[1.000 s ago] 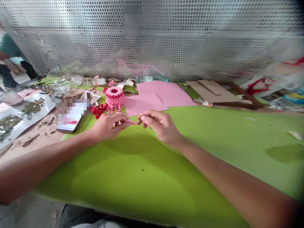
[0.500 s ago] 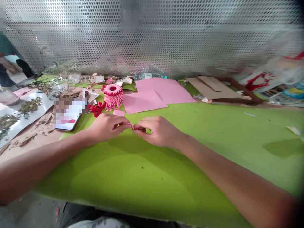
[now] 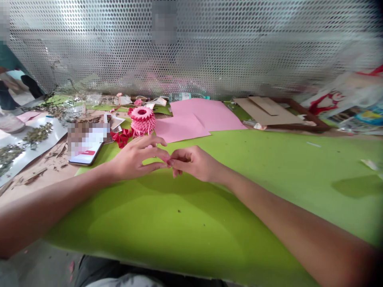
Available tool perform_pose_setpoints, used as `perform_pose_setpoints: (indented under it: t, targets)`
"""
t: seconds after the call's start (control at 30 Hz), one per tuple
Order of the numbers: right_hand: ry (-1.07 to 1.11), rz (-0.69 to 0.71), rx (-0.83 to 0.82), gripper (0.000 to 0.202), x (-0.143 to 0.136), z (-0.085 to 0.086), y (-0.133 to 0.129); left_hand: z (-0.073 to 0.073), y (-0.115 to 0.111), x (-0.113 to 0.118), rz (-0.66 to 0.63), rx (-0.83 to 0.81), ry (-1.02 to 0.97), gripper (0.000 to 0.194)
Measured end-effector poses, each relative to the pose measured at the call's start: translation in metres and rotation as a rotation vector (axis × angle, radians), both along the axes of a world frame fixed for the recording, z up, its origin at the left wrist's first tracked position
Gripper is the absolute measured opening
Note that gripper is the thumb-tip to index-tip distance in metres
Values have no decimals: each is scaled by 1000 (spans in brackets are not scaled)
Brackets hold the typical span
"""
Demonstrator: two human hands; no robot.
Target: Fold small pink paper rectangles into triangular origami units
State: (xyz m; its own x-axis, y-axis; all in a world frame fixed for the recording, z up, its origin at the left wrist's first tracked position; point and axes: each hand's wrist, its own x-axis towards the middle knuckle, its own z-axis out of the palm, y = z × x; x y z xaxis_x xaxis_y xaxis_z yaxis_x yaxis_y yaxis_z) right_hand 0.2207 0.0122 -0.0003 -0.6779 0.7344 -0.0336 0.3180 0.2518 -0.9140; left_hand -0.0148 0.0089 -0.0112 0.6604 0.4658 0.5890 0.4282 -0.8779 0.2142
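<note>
A small piece of folded pink paper (image 3: 168, 160) is held above the green table, mostly hidden by fingertips. My right hand (image 3: 193, 162) pinches it between thumb and forefinger. My left hand (image 3: 139, 156) has its thumb and one finger closing on the paper's left side, with another finger lifted and apart. Just behind my left hand stands a ring-shaped stack of folded pink paper pieces (image 3: 145, 124). Red folded paper pieces (image 3: 122, 138) lie at its left foot.
Pink paper sheets (image 3: 215, 113) lie beyond my hands. A phone (image 3: 89, 147) rests at left, near dried plants (image 3: 38, 133). Cardboard (image 3: 266, 111) and a plastic bag (image 3: 335, 99) are at back right. A perforated metal panel (image 3: 209, 52) closes off the back; part of a person (image 3: 13, 75) shows at far left.
My left fingers have spread from a tight pinch, one finger rising. My right hand stays pinched on the pink paper at nearly the same spot.
</note>
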Motion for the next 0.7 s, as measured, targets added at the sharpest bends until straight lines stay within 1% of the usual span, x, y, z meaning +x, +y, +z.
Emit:
perform_pose_setpoints:
  t: [0.1, 0.23, 0.3, 0.43, 0.6, 0.7]
  targets:
    - [50, 10, -69, 26, 0, -1, 1, 0, 1, -1, 5, 4, 27, 15]
    - [69, 10, -81, 25, 0, -3, 2, -1, 1, 0, 23, 2, 41, 17]
    - [52, 15, -54, 24, 0, -4, 2, -1, 1, 0, 18, 3, 66, 18]
    - [-40, 18, 63, 21, -1, -6, 1, -2, 0, 2, 10, -10, 100, 18]
    - [-122, 0, 154, 20, -2, -4, -2, -5, 2, 5, -2, -158, 122, 14]
    - [-160, -32, 194, 23, -2, -3, -3, -7, 4, 7, 59, -235, 88, 12]
